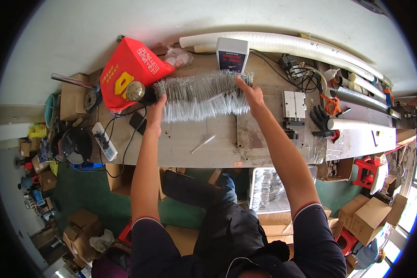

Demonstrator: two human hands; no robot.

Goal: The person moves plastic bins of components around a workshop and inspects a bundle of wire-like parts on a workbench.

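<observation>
A long row of many thin silvery wire pieces with whitish lower ends [204, 97] is held up over the workbench [180, 153]. My left hand [156, 113] grips its left end and my right hand [251, 96] its right end, thumbs pressed on the near side. The kind of these pieces is too fine to make out. One loose pale, slim piece with a thicker end [202, 144] lies on the bench below the row. Just behind the row stands a white box with a dark display [232, 54].
A red bag [129, 74] and a round brass-coloured knob [135, 91] stand left, near a power strip [105, 141]. To the right lie a metal block [293, 105], a dark glove [320, 119] and long white tubes [310, 46]. Below the bench edge, a white bin [282, 206] holds similar wire pieces.
</observation>
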